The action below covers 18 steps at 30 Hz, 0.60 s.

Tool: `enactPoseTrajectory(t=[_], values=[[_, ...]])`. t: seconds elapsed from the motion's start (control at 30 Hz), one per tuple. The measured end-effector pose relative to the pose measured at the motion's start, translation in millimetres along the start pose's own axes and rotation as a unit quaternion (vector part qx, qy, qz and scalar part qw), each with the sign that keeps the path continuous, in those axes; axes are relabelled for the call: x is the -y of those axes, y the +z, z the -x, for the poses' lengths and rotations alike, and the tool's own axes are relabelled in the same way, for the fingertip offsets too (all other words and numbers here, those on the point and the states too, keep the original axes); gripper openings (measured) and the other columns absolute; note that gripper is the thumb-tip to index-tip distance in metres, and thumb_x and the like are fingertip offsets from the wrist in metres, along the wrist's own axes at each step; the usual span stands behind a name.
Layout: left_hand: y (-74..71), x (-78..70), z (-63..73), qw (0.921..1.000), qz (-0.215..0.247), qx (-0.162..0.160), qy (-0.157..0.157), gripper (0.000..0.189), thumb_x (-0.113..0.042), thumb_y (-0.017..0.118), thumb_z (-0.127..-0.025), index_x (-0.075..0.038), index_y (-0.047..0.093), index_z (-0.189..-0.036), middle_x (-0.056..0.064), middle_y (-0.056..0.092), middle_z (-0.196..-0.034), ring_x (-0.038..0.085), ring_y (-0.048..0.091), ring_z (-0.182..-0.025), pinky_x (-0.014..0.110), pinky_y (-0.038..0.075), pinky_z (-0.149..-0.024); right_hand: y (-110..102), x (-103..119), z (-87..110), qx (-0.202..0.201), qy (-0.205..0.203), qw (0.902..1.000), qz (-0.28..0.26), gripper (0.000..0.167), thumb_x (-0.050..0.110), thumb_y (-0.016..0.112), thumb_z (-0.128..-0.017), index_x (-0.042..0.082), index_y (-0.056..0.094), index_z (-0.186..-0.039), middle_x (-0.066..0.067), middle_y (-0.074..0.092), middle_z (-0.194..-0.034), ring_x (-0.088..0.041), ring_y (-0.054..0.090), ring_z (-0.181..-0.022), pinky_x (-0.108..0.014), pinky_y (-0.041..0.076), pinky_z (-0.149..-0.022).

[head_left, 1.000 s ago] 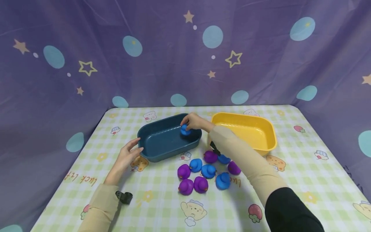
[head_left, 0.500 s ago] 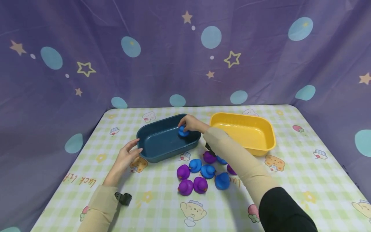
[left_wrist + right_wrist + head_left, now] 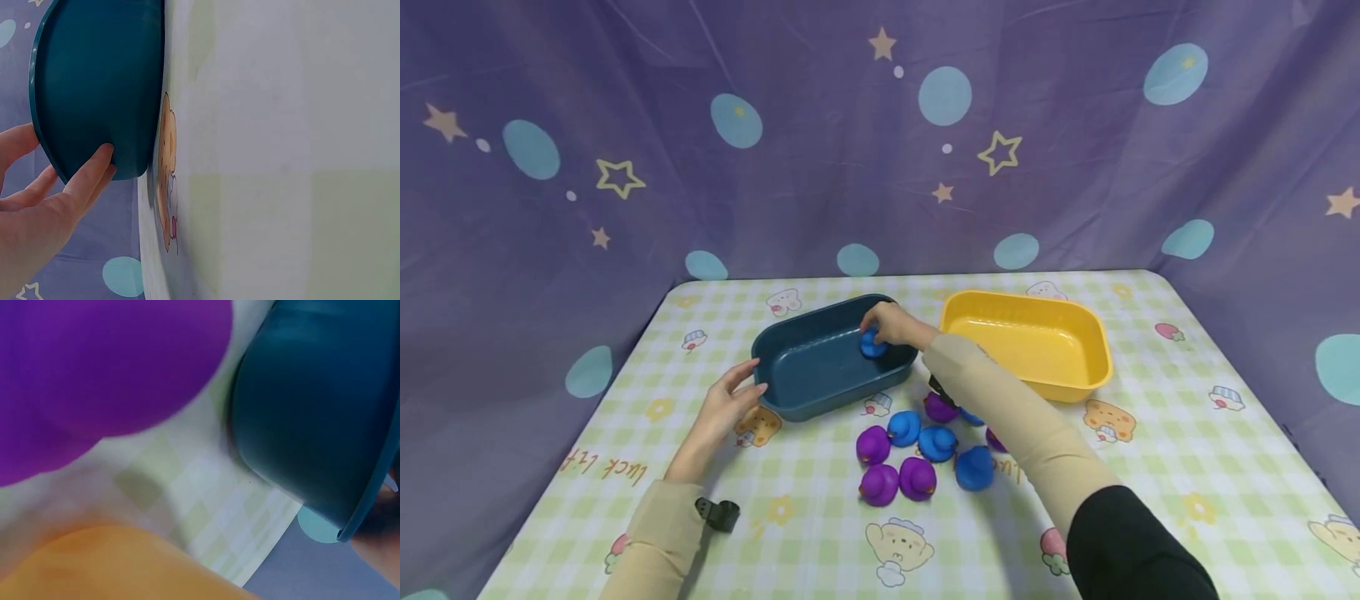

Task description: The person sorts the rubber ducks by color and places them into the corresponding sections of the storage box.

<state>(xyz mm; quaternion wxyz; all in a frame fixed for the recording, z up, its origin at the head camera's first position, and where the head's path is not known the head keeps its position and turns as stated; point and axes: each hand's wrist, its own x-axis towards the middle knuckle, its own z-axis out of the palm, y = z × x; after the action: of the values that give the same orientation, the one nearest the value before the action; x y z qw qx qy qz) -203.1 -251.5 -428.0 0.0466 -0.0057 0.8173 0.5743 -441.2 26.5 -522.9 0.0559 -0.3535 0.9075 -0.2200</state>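
Note:
My right hand [image 3: 895, 323] reaches over the right end of a dark teal basin [image 3: 805, 408] and pinches a blue rubber duck [image 3: 872, 343] low inside it. In the right wrist view the basin's wall [image 3: 300, 425] hides most of that hand, and the duck is out of sight. With spread, fairly straight fingers, my left hand [image 3: 724, 410] touches the basin's left end. The left wrist view shows its fingertips against the outside wall [image 3: 94, 94] and rim. Several blue ducks [image 3: 937, 443] and purple ducks [image 3: 878, 484] stand on the table in front of the basins.
A yellow basin [image 3: 1078, 389] stands right of the teal one, partly behind my right forearm. The checked tablecloth [image 3: 790, 550] covers the table. A purple curtain [image 3: 805, 200] hangs behind. My right sleeve [image 3: 1022, 408] covers part of the duck group.
My right hand has lowered the blue duck slightly toward the teal basin's floor and shifted a little left. My left hand stays at the basin's end. The view has drifted slightly.

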Motion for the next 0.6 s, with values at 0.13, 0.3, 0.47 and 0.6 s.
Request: enactPoseTrajectory(t=[0.13,0.3,0.47,0.6], values=[[-1.1,11.9,-4.3,0.9999,0.005,-0.008,0.011,0.058,-0.026,0.056,-0.087,-0.012,0.031,-0.137,0.021,0.022,-0.141,0.021,0.050,-0.111,0.015,0.046,-0.066,-10.0,13.7,10.7,-0.024,-0.012,0.9994,-0.019,0.030,0.001,0.071,-0.065,0.017,0.069,-0.090,0.001,0.065,-0.096,-0.013,0.059,-0.083,-0.023,0.048,-0.069],[-4.7,33.1,-15.9,0.9994,0.009,-0.010,0.031,0.066,-0.039,0.059,-0.083,-0.015,0.031,-0.138,0.020,0.022,-0.141,0.024,0.050,-0.110,0.016,0.046,-0.060,-44.2,51.4,40.6,-0.011,-0.009,0.9962,-0.085,0.026,0.006,0.071,-0.070,0.016,0.069,-0.093,0.004,0.066,-0.093,-0.009,0.059,-0.083,-0.019,0.048,-0.071],[-5.9,50.1,-25.5,0.9991,0.005,-0.022,0.035,0.074,-0.050,0.061,-0.076,-0.018,0.033,-0.136,0.014,0.026,-0.141,0.031,0.046,-0.114,0.014,0.047,-0.069,-86.6,117.7,90.4,-0.009,-0.002,0.9926,-0.121,0.025,0.002,0.065,-0.075,0.001,0.066,-0.100,-0.009,0.065,-0.098,-0.019,0.060,-0.089,-0.023,0.049,-0.075],[-5.5,49.1,-25.8,0.9992,0.001,-0.022,0.033,0.069,-0.046,0.060,-0.079,-0.019,0.033,-0.136,0.013,0.026,-0.141,0.031,0.045,-0.115,0.014,0.046,-0.071,-94.4,132.0,105.7,-0.010,-0.004,0.9913,-0.131,0.025,0.000,0.063,-0.077,-0.004,0.063,-0.103,-0.014,0.063,-0.102,-0.023,0.061,-0.090,-0.023,0.049,-0.076]])
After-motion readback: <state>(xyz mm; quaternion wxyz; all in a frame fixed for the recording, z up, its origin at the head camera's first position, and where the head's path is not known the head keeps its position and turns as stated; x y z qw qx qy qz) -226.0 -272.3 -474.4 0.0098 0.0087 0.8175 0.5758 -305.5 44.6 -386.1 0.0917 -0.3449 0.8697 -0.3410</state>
